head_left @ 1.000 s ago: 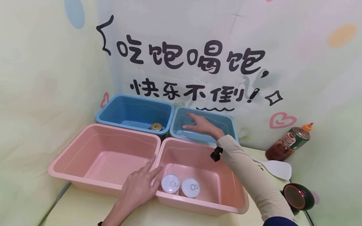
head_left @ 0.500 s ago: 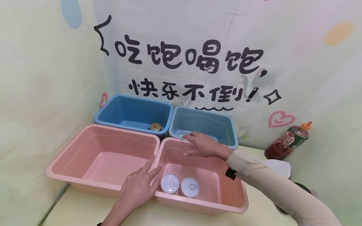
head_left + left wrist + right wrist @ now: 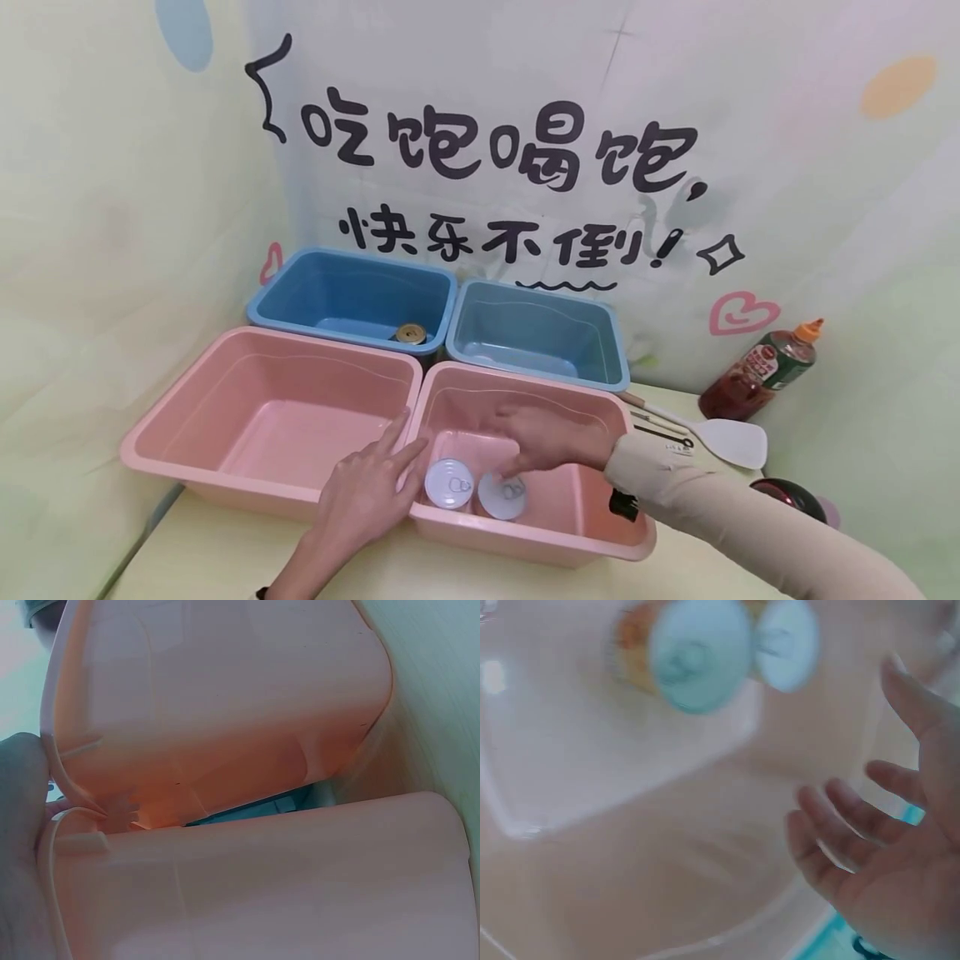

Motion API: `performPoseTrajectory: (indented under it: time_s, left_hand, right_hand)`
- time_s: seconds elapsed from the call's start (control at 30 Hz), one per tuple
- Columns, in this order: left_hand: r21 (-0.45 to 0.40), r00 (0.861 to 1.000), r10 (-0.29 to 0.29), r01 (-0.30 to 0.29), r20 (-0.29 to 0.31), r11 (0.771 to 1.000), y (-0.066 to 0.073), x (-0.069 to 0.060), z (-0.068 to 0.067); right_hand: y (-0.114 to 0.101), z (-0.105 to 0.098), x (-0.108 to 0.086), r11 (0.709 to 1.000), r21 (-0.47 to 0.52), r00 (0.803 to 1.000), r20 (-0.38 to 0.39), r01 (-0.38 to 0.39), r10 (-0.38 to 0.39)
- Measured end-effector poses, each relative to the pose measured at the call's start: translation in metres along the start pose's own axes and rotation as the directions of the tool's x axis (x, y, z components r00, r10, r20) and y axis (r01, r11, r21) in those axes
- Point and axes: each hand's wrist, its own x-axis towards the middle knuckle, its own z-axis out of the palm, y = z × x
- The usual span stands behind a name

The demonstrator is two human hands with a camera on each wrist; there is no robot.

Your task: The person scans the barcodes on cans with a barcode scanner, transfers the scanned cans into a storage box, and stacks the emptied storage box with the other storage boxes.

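My left hand (image 3: 371,487) rests with straight fingers on the meeting rims of two pink bins, the left bin (image 3: 270,483) and the right bin (image 3: 547,548). In the left wrist view, part of that hand (image 3: 22,840) shows beside the rims. Over the inside of the right bin, my right hand (image 3: 551,437) reaches down with its thumb near the right one of two white-topped cans. The left can (image 3: 446,487) and right can (image 3: 497,503) stand side by side, pull tabs up. In the right wrist view, the right hand (image 3: 900,847) has spread fingers, apart from the cans, holding nothing.
Behind stand a darker blue bin (image 3: 352,333) with a gold-topped can (image 3: 411,334) and a lighter blue bin (image 3: 540,321). At right are a sauce bottle (image 3: 757,375), a white spatula (image 3: 735,442) and a dark rounded object (image 3: 791,498). A printed cloth (image 3: 480,83) hangs behind.
My right hand has come from above the lighter blue bin toward me and down into the right pink bin, near the cans. The left hand has stayed on the rims.
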Motion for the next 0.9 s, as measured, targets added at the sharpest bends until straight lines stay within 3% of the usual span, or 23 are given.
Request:
performPoseTrajectory:
  time_s: [0.1,0.2,0.37,0.63,0.9]
  left_hand:
    - [0.001,1.000,-0.004,0.004,0.001,1.000,-0.001,0.000,0.000]
    - [0.001,1.000,-0.004,0.004,0.000,1.000,-0.001,0.000,0.000]
    - [0.006,1.000,0.000,0.000,-0.008,1.000,-0.001,0.000,0.000]
    - [0.009,1.000,-0.003,0.003,-0.005,1.000,-0.001,0.000,0.000]
    - [0.009,1.000,-0.002,0.002,-0.001,1.000,-0.001,0.001,0.000]
  right_hand:
    - [0.000,0.014,0.002,0.997,-0.071,0.991,0.125,-0.032,0.041]
    - [0.001,0.025,0.003,0.992,-0.121,0.980,0.189,-0.042,0.064]
    - [0.007,0.036,0.003,0.993,-0.103,0.973,0.217,-0.056,0.078]
    - [0.021,0.050,0.008,0.998,0.049,0.961,0.276,-0.027,0.013]
    - [0.026,0.057,0.016,1.000,0.001,0.967,0.256,-0.008,0.008]
